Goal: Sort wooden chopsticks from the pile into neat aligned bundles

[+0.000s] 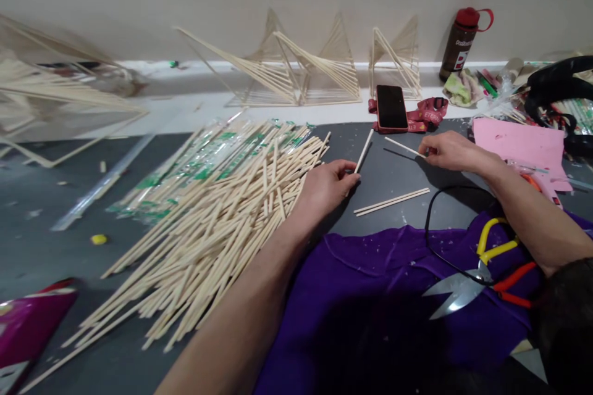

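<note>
My left hand (331, 186) pinches a thin wooden stick (364, 151) near its lower end, the stick leaning up and to the right. Off to the right, my right hand (447, 151) grips the end of a second wooden stick (402, 146), which points left. Between and below the hands, two sticks (393, 201) lie side by side on the grey table (370, 176). A large loose pile of wooden sticks (222, 222) spreads beneath and left of my left forearm.
Behind stand stick frames (319, 71) against the wall, with a phone (391, 108) and a dark bottle (458, 43) nearby. Yellow-handled scissors (477, 278) and red-handled pliers (516, 287) rest on purple cloth (361, 296). Plastic-wrapped sticks (199, 157) lie left.
</note>
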Demonstrator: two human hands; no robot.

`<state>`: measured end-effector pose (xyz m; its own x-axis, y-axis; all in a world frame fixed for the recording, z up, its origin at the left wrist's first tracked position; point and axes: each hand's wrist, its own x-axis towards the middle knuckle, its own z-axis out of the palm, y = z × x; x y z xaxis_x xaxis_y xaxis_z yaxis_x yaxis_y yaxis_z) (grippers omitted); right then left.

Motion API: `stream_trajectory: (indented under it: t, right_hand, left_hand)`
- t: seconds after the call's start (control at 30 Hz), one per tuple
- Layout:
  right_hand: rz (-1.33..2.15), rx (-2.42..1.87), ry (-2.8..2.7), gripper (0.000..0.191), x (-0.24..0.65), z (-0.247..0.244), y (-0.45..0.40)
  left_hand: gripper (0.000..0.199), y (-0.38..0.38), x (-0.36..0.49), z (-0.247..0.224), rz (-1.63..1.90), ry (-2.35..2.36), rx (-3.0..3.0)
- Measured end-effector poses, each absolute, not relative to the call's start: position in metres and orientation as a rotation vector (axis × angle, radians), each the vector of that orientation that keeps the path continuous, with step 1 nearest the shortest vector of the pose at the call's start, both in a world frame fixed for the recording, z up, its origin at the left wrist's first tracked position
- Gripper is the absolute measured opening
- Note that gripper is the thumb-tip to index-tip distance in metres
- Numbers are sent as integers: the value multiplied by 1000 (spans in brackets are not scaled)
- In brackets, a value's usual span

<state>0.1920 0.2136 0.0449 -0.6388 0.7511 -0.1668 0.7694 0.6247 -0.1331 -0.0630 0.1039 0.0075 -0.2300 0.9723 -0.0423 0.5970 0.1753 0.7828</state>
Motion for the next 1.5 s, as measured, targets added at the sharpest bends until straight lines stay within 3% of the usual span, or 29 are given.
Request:
stream_trajectory:
  t: [0.17, 0.4, 0.6, 0.77, 1.5]
  right_hand:
    - [-25, 1330, 2710, 36, 194, 44, 214]
    - [90, 1517, 2651, 36, 197, 42, 218]
    - [-82, 1356, 2770, 41, 186, 33, 212]
    - [-16, 1244, 2725, 38, 183, 29, 209]
    - [108, 1216, 2828, 38, 178, 16, 207]
  left_hand:
    - [20, 106, -66, 6, 657, 2040, 1920]
    - [21, 105, -57, 7, 656, 2024, 1971]
    - [44, 107, -55, 9, 661, 1944, 1633]
    - [56, 107, -54, 12, 500, 1947, 1625]
    - [45, 121, -39, 20, 174, 2224, 1883]
